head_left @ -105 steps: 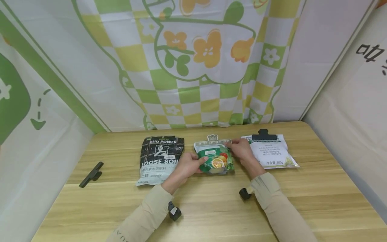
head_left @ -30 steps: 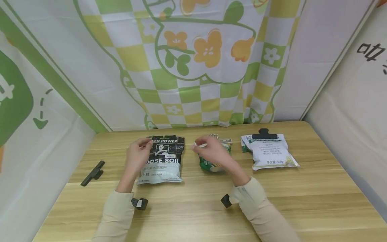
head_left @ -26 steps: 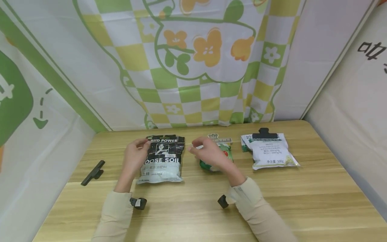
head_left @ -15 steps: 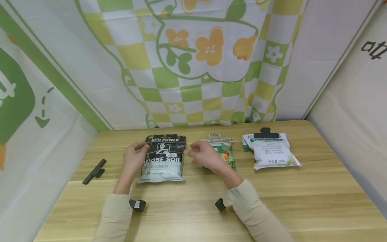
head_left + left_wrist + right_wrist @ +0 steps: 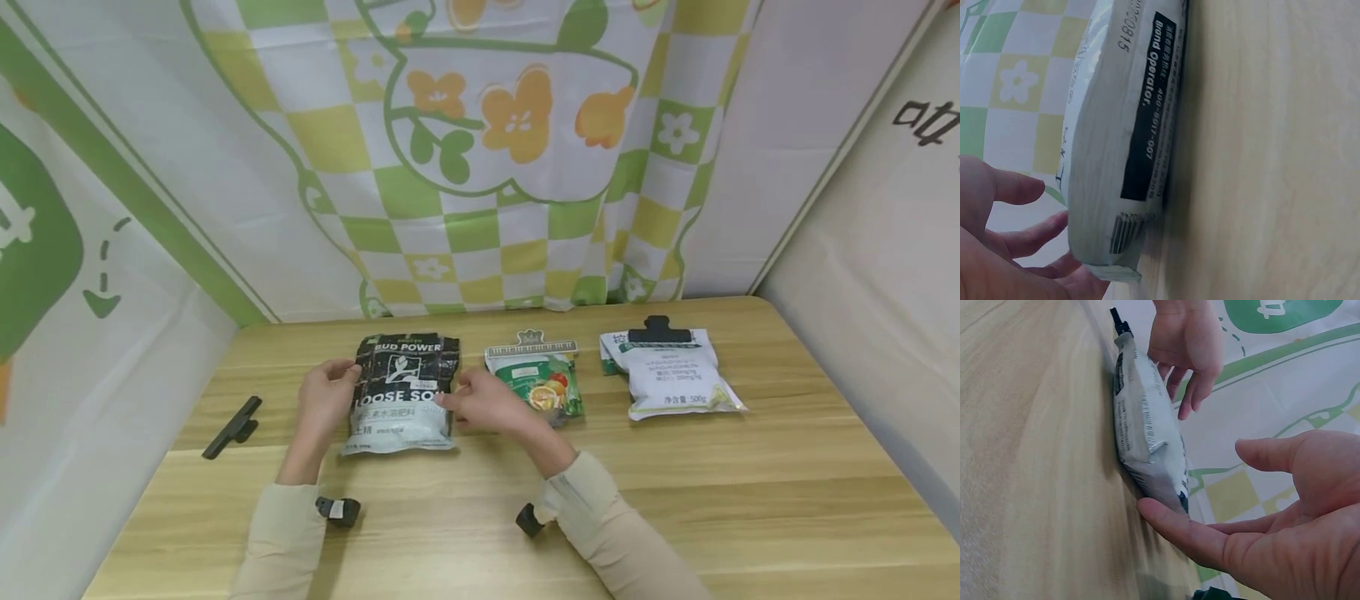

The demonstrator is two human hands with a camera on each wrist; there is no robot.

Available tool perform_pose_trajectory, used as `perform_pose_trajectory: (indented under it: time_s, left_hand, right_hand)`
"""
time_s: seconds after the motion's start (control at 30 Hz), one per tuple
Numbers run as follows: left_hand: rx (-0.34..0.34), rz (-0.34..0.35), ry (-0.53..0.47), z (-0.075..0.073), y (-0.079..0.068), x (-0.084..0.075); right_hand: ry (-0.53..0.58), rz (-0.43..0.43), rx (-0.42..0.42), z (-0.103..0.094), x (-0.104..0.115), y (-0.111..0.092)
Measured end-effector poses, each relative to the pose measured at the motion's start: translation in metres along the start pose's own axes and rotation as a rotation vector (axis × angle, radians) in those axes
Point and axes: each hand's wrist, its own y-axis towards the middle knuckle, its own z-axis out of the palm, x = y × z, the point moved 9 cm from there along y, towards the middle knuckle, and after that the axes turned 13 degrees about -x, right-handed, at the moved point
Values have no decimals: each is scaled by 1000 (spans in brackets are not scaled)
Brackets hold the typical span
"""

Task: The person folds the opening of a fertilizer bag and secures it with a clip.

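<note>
A plump black and pale grey bag (image 5: 401, 429) labelled "Bud Power Loose Soil" lies face up on the table, left of centre. My left hand (image 5: 321, 402) is at its upper left side. In the left wrist view, the fingers (image 5: 1029, 240) spread along the end of the bag (image 5: 1100, 162), thumb apart from it. My right hand (image 5: 491, 404) is at the bag's right side, the thumb over the front edge in the head view. From the right wrist, an extended finger (image 5: 1179, 528) reaches the near end of the bag (image 5: 1157, 431), with the thumb well apart.
Right of the hands lies a green fruit-printed pouch (image 5: 525, 379) with a silvery crown-shaped clip (image 5: 534, 347) across its top. A white bag (image 5: 667, 383) with a black clip (image 5: 658, 333) lies farther right. One loose black clip (image 5: 232, 429) rests at the left. A checked curtain (image 5: 472, 233) hangs behind.
Both hands have left the green pouch and its clip. The left hand has gone to the black bag's left side; the right hand has moved left to its right edge.
</note>
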Motion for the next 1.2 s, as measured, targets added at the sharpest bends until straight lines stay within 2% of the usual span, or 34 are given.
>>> perform_pose_trajectory:
  time_s: [0.3,0.57,0.8,1.03,1.2]
  left_hand:
    - [59,-56,17,4,2,11]
    - [222,-121,-9,15,0,18]
    - [249,-102,65,13,-2,23]
    - [253,-137,55,11,-3,24]
    - [244,-133,50,9,-3,24]
  right_hand:
    - [41,25,-43,6,-4,8]
    - [-33,-46,-122,11,-2,14]
    - [-18,-65,-164,14,-7,19]
    - [-39,-85,-196,13,-7,19]
    - [-52,-88,-216,13,-7,19]
